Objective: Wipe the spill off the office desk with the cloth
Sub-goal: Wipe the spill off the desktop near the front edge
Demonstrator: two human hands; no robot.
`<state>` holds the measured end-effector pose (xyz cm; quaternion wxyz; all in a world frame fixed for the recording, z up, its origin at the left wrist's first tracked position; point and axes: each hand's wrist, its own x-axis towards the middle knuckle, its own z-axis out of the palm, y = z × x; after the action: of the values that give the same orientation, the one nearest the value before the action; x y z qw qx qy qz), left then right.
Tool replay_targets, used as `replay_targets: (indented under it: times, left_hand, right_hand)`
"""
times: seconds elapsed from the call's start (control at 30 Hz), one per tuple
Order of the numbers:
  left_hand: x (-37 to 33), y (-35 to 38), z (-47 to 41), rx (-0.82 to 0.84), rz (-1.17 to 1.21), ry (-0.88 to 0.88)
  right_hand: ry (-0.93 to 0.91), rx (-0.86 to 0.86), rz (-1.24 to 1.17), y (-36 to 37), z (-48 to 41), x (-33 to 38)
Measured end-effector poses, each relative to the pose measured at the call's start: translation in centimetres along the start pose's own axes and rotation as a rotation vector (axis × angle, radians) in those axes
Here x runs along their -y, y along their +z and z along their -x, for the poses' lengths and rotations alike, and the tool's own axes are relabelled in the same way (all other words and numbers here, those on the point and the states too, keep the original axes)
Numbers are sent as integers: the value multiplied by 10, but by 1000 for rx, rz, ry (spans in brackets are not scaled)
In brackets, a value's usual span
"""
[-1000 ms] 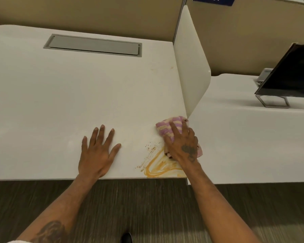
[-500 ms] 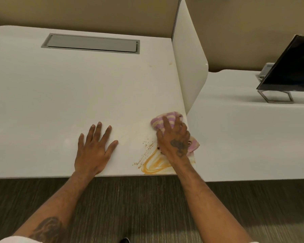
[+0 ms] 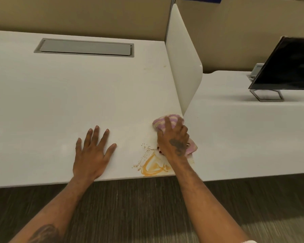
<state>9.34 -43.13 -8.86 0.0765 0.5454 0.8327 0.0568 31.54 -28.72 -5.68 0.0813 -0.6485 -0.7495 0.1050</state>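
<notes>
An orange-yellow spill (image 3: 153,167) with small brown specks lies on the white office desk (image 3: 77,95) at its front right corner. A pink and cream striped cloth (image 3: 167,121) rests just behind the spill, beside the foot of the divider. My right hand (image 3: 174,141) presses down on the cloth, fingers spread over it, and the cloth pokes out at the fingertips and at the wrist side. My left hand (image 3: 93,153) lies flat on the desk to the left of the spill, fingers apart, holding nothing.
A white divider panel (image 3: 184,67) stands at the desk's right edge. Beyond it a second desk (image 3: 244,137) carries a dark monitor (image 3: 288,65) on a metal stand. A grey cable hatch (image 3: 84,48) sits at the back of the desk. Dark carpet (image 3: 139,207) lies below.
My right hand has slid the cloth slightly left and back over the upper part of the spill, smearing it. My left hand has stayed flat in place.
</notes>
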Motion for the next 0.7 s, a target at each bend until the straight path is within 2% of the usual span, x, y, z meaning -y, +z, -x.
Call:
replay_targets:
  times: [0.1,0.17,0.2,0.27,0.37,0.43,0.5,0.57,0.7]
  left_hand:
    - [1,0,0,10,-18,0]
    - [1,-1,0,-1,-10,1]
    - [0,-1,0,-3,-2,2]
    - [0,-1,0,9,-1,2]
    - [0,-2,0,19,-7,-1]
    - [0,-2,0,18,-11,0]
    - [0,-1,0,20,-14,2]
    - [0,-1,0,16,-10,2]
    - [0,-3,1,16,-3,3]
  right_hand:
    - [-261,96,1,-2,18,5]
    - [-495,124,24,-7,40,-9]
    - [-556,137,22,-11,48,-21]
    - [-513,142,15,-20,47,-46]
    - [-202,79,-6,-24,24,-51]
    - [-79,74,-37,-17,16,-28]
    - [-143,66,-12,-6,22,-5]
    - [-315,114,13,-1,39,3]
    - [-634,259,-27,-22,68,-24]
